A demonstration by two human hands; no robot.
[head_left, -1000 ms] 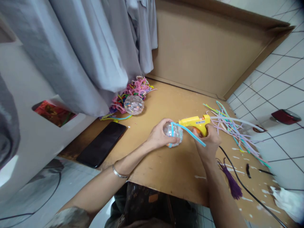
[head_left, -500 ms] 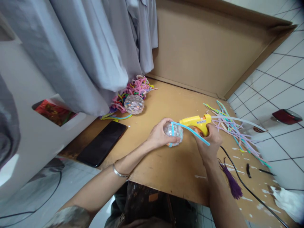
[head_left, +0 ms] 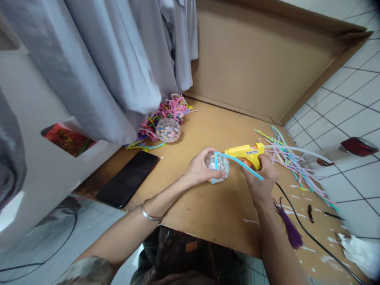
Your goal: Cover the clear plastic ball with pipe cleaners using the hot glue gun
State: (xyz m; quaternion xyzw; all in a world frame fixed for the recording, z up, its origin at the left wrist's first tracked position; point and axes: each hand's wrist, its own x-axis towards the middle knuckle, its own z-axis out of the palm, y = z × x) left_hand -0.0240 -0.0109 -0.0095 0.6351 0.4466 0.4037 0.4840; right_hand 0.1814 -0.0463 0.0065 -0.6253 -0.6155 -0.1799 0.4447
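My left hand is closed round a clear, faceted ball just above the table. A light blue pipe cleaner runs across the ball, bends at its top, and its free end sticks out to the right. My right hand grips a yellow glue gun, its nozzle at the ball's upper right side. A long translucent glue stick juts from the back of the gun. The nozzle's exact contact point is hidden behind the pipe cleaner.
A second clear ball rests against a heap of colourful pipe cleaners. Left lies a black phone; right, pastel pipe cleaners, a purple tassel and the black cord. A cardboard panel stands behind; grey cloth hangs left.
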